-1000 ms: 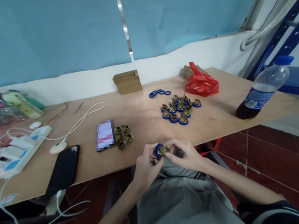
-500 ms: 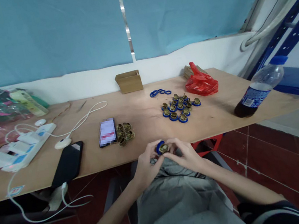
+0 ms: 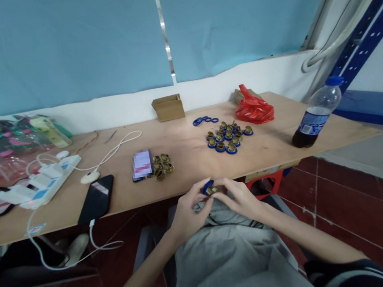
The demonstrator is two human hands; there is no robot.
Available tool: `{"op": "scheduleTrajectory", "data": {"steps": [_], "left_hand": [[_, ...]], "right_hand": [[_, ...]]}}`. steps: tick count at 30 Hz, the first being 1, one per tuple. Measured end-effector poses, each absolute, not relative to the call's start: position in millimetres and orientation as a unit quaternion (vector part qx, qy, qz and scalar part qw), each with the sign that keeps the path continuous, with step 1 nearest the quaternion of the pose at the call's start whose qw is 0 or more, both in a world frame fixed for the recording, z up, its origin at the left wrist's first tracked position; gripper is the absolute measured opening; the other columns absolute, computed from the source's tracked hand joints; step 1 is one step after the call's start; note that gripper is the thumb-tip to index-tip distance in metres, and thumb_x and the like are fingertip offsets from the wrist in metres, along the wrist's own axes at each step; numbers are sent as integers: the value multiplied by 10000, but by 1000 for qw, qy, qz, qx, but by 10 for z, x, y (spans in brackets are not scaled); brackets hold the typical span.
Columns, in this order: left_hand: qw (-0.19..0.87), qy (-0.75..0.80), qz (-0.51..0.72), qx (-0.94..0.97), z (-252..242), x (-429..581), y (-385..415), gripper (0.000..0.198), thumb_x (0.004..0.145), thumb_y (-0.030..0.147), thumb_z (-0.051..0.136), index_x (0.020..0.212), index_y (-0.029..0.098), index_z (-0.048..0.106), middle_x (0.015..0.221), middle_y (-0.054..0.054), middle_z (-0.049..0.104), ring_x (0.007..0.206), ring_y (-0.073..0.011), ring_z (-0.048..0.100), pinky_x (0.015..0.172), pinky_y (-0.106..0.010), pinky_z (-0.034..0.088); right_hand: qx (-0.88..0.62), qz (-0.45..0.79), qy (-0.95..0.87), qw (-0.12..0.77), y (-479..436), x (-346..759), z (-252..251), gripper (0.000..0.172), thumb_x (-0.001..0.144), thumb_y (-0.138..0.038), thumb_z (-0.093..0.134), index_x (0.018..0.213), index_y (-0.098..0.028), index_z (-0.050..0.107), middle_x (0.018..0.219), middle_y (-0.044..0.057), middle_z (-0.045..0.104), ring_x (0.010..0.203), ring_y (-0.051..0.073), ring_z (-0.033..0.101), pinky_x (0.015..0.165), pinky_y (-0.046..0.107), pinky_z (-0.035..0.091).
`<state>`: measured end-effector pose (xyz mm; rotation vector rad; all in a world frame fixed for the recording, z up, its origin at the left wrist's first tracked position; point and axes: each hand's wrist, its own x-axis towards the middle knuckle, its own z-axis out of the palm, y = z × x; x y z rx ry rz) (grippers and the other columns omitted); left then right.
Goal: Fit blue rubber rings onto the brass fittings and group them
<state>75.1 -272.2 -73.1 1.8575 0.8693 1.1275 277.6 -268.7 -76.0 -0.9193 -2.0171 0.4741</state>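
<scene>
Over my lap, just off the table's front edge, both hands hold one small brass-coloured metal piece (image 3: 213, 190) with a blue ring (image 3: 206, 187) around one end. My left hand (image 3: 190, 210) pinches the ring side between thumb and fingers. My right hand (image 3: 238, 198) grips the brass side, thumb below and fingers above. Several brass pieces fitted with blue rings (image 3: 228, 136) lie in a group on the table ahead. Behind them are several loose blue rings (image 3: 205, 120). To the left sits a cluster of brass pieces without rings (image 3: 163, 166).
A lit phone (image 3: 142, 165) touches the bare brass cluster. Further left are a black phone (image 3: 96, 198), white cables and a power strip (image 3: 50, 183). A cardboard box (image 3: 168, 108), a red plastic bag (image 3: 253, 107) and a bottle of dark drink (image 3: 316, 116) stand on the table (image 3: 183, 140).
My view has shifted slightly, so the table's things appear displaced. Both hands keep hold of the same piece, which is tilted a little differently, with the blue ring turned more edge-on.
</scene>
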Motion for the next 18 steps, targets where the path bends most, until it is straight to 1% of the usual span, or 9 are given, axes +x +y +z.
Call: {"op": "scheduleTrajectory", "data": {"steps": [3, 6, 9, 12, 14, 18], "left_hand": [[417, 343, 435, 721, -733, 740, -2787, 498, 910, 215, 631, 1396, 206, 526, 1293, -105, 715, 1053, -223, 759, 959, -388, 627], [436, 340, 439, 709, -742, 726, -2842, 488, 919, 254, 639, 1392, 207, 531, 1290, -104, 716, 1096, -238, 745, 999, -421, 610], [438, 336, 447, 704, -751, 704, -2893, 434, 941, 287, 624, 1362, 208, 560, 1308, -106, 707, 1170, -249, 714, 1052, -439, 576], [435, 330, 448, 708, -751, 676, -2954, 423, 950, 292, 617, 1364, 224, 563, 1334, -97, 694, 1210, -242, 693, 1071, -423, 561], [428, 329, 441, 717, -743, 658, -3002, 437, 940, 281, 634, 1369, 235, 563, 1311, -91, 706, 1173, -234, 711, 1043, -402, 578], [400, 346, 423, 736, -713, 638, -3097, 487, 890, 263, 705, 1358, 237, 573, 1209, -89, 748, 1032, -230, 756, 949, -383, 616]], "right_hand": [[-354, 186, -812, 426, -2746, 2769, -735, 186, 1037, -362, 527, 1155, -243, 608, 1004, 71, 720, 852, 204, 691, 797, 329, 565], [-361, 184, -809, 427, -2816, 2757, -738, 195, 1038, -353, 516, 1173, -239, 598, 978, 68, 716, 816, 199, 692, 761, 320, 569], [-370, 186, -800, 434, -2891, 2741, -766, 239, 1041, -347, 500, 1249, -237, 539, 972, 65, 706, 792, 193, 691, 741, 314, 567], [-372, 187, -796, 439, -2964, 2728, -788, 318, 1035, -352, 515, 1332, -250, 467, 990, 60, 700, 807, 195, 695, 759, 322, 571], [-371, 187, -796, 439, -3011, 2723, -787, 327, 1034, -341, 519, 1344, -254, 455, 1005, 61, 702, 820, 193, 699, 772, 322, 571], [-360, 179, -801, 443, -3097, 2721, -765, 286, 1035, -312, 521, 1313, -253, 481, 991, 52, 707, 836, 187, 702, 777, 310, 565]]}}
